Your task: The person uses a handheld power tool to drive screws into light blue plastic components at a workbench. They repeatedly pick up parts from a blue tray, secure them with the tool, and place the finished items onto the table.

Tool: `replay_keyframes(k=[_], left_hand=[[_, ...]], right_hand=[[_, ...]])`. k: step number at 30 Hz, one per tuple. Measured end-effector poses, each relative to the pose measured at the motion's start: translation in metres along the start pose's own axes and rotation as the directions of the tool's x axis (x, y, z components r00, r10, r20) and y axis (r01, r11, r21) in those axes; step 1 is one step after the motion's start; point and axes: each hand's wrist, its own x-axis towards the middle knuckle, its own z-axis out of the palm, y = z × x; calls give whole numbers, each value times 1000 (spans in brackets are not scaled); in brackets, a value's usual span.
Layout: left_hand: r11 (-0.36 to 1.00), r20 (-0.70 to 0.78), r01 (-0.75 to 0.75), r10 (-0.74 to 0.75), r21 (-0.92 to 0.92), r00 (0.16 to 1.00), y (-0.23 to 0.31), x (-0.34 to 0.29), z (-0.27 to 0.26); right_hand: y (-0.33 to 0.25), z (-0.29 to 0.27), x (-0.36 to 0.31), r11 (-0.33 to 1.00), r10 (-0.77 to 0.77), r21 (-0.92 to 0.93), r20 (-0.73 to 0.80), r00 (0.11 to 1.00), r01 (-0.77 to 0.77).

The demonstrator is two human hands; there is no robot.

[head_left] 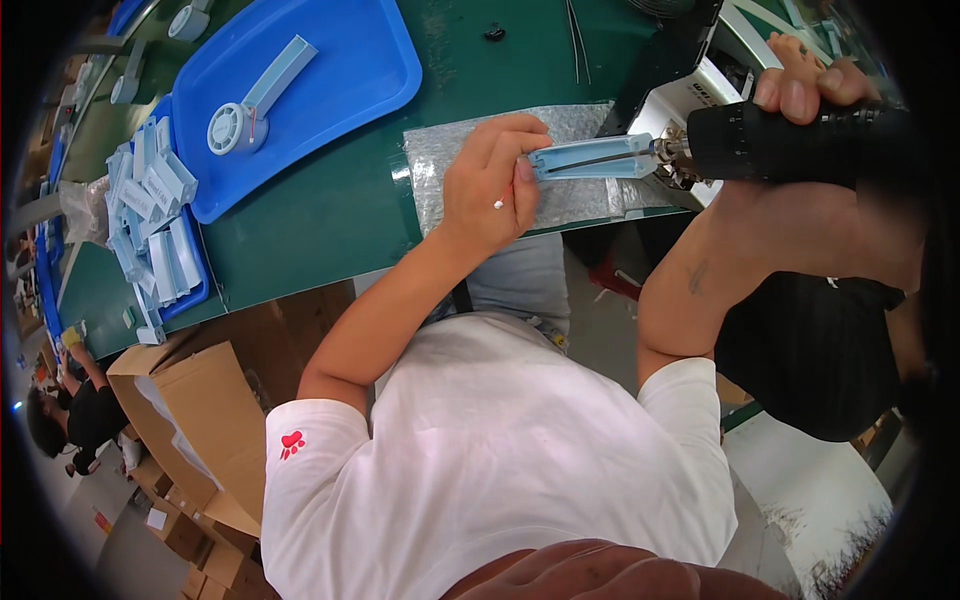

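Note:
My left hand (490, 190) is closed round one end of a light-blue plastic fan handle (625, 168), an open trough pointing right. A thin wire with a small white connector (499, 204) lies against this hand. My right hand (808, 92) wraps round a black electric screwdriver (765, 143) held level. Its long thin bit runs along inside the trough toward my left fingers. The fingers hide the bit's tip and whatever it touches. Beneath the handle lies a sheet of bubble wrap (428, 175) on the green table (290, 245).
A blue tray (345, 70) at the back left holds a small round fan (235, 128) with its handle. Left of it, light-blue handle pieces (150, 205) fill another tray. A metal-and-black device (690, 95) stands behind the screwdriver. A cardboard box (220, 420) stands by the table; another person (85, 415) works far left.

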Motion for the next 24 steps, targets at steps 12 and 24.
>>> replay_keyframes(k=[12,24], left_hand=[[1000,9,-13,13,28,1000,6,0,-6],[999,-8,-22,23,42,1000,11,2,2]], right_hand=[[28,27,-38,861,-334,466,218,917,203],[26,59,-57,918,-375,-263,-324,869,298]])
